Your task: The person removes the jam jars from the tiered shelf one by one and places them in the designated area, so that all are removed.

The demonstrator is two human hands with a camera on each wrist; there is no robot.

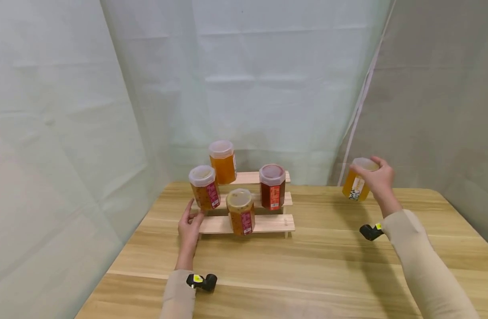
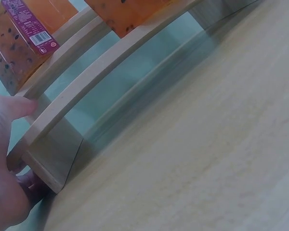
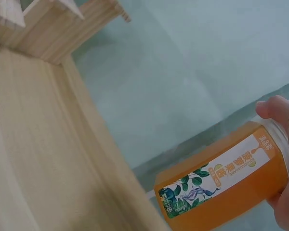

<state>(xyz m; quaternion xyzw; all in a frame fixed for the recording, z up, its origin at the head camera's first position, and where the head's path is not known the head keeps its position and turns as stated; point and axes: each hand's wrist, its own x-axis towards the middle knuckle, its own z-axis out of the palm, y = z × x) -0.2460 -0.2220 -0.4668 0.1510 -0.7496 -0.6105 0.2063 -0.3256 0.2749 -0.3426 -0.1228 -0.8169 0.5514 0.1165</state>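
Note:
My right hand (image 1: pixel 378 178) grips a jar of orange-yellow preserve (image 3: pixel 221 180) by its pale lid. That jar leans slightly above the table's back right, its illustrated label showing. At the left end of the tiered wooden stand (image 1: pixel 267 223), my left hand (image 1: pixel 189 228) holds the side, thumb and fingers around its end piece in the left wrist view. On the stand are an orange jar (image 1: pixel 224 169) on the top tier, a seeded jar (image 1: pixel 206 196) and a dark red jar (image 1: pixel 272 195) on the middle tier, and another seeded jar (image 1: pixel 241 217) on the lowest.
The wood-grain table (image 1: pixel 283 279) extends in front of the stand and to its right. Pale cloth (image 1: pixel 275 88) hangs behind the table and along both sides. A small black camera (image 1: pixel 371 231) is worn on the right wrist, another (image 1: pixel 204 282) on the left.

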